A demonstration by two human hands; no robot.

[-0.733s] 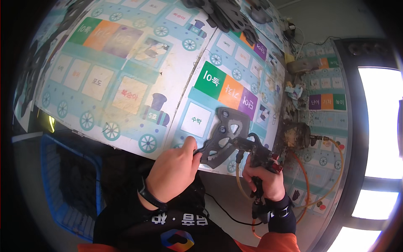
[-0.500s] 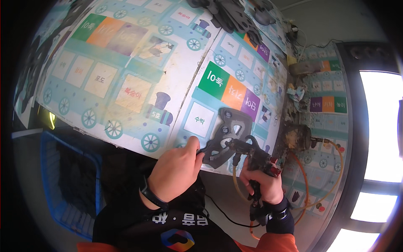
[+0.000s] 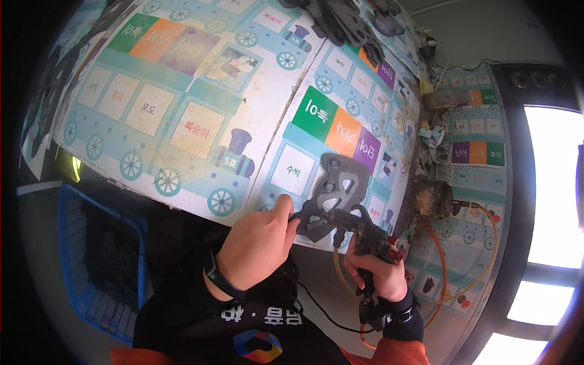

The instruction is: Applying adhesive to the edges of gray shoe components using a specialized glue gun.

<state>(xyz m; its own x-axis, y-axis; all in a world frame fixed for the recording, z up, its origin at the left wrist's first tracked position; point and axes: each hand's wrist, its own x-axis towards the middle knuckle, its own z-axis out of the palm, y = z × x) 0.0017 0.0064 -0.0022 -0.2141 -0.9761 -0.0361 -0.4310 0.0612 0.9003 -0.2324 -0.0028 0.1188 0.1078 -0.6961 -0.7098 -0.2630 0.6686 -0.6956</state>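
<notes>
The gray cutout part extends forward-right from the pinching left hand.

We see a train-printed surface, a matching panel beside dark-framed window panes, white light glaring through, grey wall beyond.

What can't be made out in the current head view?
Head view:
Left hand: some fingertips, hidden behind the hand itself.
Spray gun: its grip, partly covered by the right hand.
Grey part: its lower right, behind the gun.
Dark pile: its far end, cut off by the upper edge.
Blue basket: interior, lost in shadow.
</notes>
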